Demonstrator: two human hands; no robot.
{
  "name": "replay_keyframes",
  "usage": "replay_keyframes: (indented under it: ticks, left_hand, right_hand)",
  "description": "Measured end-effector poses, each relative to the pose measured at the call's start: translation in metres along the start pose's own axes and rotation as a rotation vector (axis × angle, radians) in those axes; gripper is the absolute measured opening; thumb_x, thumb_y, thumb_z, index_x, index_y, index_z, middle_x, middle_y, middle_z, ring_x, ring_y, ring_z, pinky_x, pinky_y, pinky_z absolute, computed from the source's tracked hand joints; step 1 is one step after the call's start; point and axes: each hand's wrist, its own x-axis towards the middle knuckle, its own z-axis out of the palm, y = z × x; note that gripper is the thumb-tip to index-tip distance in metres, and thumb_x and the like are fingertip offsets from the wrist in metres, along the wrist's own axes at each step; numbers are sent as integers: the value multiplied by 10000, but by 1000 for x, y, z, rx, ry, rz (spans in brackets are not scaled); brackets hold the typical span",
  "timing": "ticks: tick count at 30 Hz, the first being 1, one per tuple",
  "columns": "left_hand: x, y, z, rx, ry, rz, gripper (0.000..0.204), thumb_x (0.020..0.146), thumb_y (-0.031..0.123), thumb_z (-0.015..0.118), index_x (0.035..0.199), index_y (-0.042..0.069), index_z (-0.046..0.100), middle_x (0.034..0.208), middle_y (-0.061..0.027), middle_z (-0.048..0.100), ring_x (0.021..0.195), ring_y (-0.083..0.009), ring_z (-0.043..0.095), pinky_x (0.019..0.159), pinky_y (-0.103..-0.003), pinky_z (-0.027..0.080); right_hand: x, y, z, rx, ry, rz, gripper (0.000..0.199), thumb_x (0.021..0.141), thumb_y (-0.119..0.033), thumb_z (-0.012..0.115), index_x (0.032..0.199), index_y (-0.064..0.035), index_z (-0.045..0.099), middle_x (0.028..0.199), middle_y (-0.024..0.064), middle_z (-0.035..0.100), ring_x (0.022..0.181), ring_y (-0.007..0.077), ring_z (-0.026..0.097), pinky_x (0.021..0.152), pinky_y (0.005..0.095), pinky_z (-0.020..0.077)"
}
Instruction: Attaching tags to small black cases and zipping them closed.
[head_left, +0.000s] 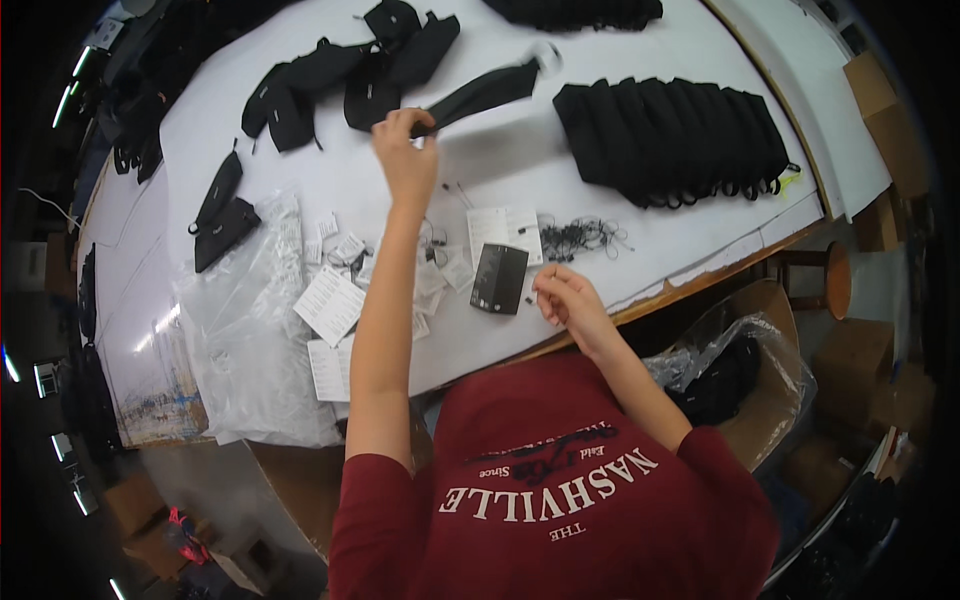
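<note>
- Head: left hand (405, 148) pinches the near end of a black fabric pouch (485, 97) (far end blurred).
- Pouch slants rightward and away from it, over the white table (310, 178); right hand (565, 296) farther off.
- Right fingers curled narrow beside a black card (498, 279) (can't tell if holding anything).

Workshop: the worktable (690, 55) carries rows of black pouches (665, 140) and clear plastic bags (250, 340); cardboard cartons (855, 350) stand right of it.

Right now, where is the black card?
In the head view, the black card lies near the middle of the white table's near side, just left of the right hand, overlapping a white printed sheet.
</note>
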Motion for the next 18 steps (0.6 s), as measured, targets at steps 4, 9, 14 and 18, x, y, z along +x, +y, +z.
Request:
replay_keyframes:
  ticks: [4,9,14,18]
  left_hand:
    - [-45,-2,-63,296,50,-60,245,675,-36,614,878,100,623,965,-27,594,991,-279,489,898,-418,339]
    - [-107,62,-89,-174,-356,-276,159,791,58,640,948,60,621,909,-73,603,873,-249,540,808,-355,420]
    - [-131,90,-77,-260,-375,-297,121,830,96,641,937,42,621,874,-80,601,817,-241,547,745,-339,443]
    - [-136,86,-67,-188,-384,-330,109,826,95,649,912,36,617,855,-77,593,785,-235,557,715,-342,447]
  right_hand:
    - [8,-1,0,12,9,25,145,945,-196,518,864,-78,542,604,-22,488,527,45,429,496,174,316]
    - [10,3,1,-135,51,-2,156,943,-214,526,859,-84,545,601,-28,488,531,46,431,500,181,324]
    - [12,6,7,-144,57,-6,152,947,-211,521,872,-83,552,609,-27,491,536,45,436,501,182,328]
    - [15,8,9,-132,34,-12,144,949,-199,516,889,-75,558,614,-27,492,537,43,437,499,177,328]
